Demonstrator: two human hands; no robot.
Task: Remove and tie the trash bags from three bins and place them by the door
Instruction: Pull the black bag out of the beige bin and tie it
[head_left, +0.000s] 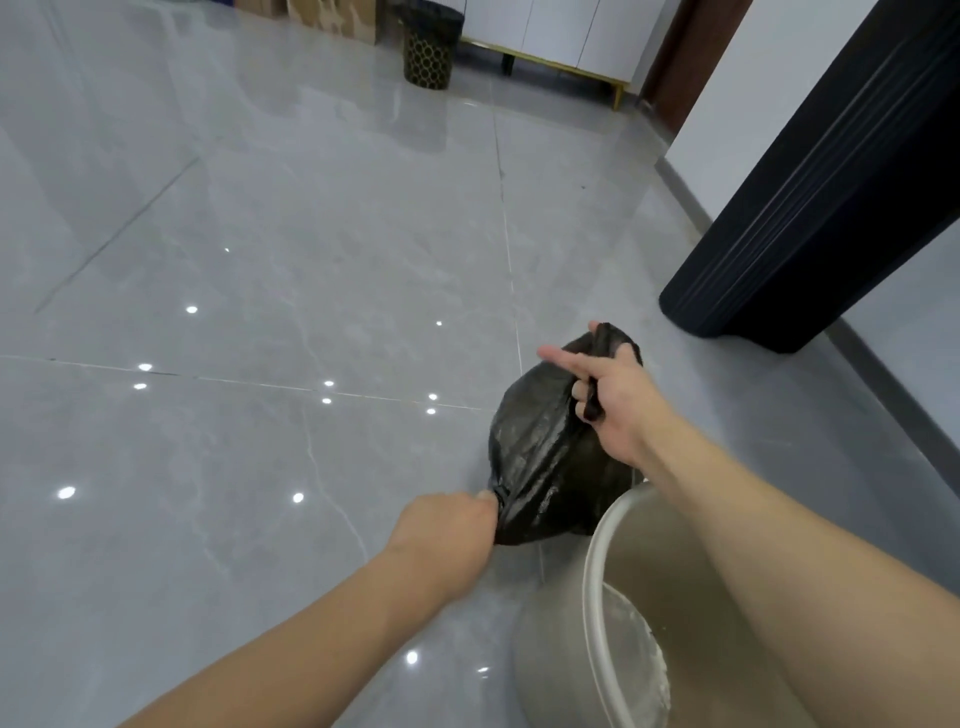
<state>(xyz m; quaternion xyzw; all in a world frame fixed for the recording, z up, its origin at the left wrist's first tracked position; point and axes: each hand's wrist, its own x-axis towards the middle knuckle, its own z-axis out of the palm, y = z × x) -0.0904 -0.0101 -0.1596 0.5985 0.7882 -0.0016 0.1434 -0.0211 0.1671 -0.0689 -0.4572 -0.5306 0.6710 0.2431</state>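
A black trash bag (545, 457) hangs out of its bin, just above the grey floor. My left hand (447, 525) grips one gathered edge of the bag at its lower left. My right hand (608, 400) grips the other edge at the upper right, with its index finger stretched out. Below the bag stands a beige bin (602, 597), whose rim and inner wall show at the bottom right. A second bin (428, 47), black with a gold honeycomb pattern and a dark bag liner, stands far off at the back.
A tall dark ribbed bin or column (810, 208) stands at the right by the white wall. Cardboard boxes (332, 15) and a white cabinet on gold legs (561, 36) line the back wall. Glossy grey floor tiles (260, 312) spread across the left.
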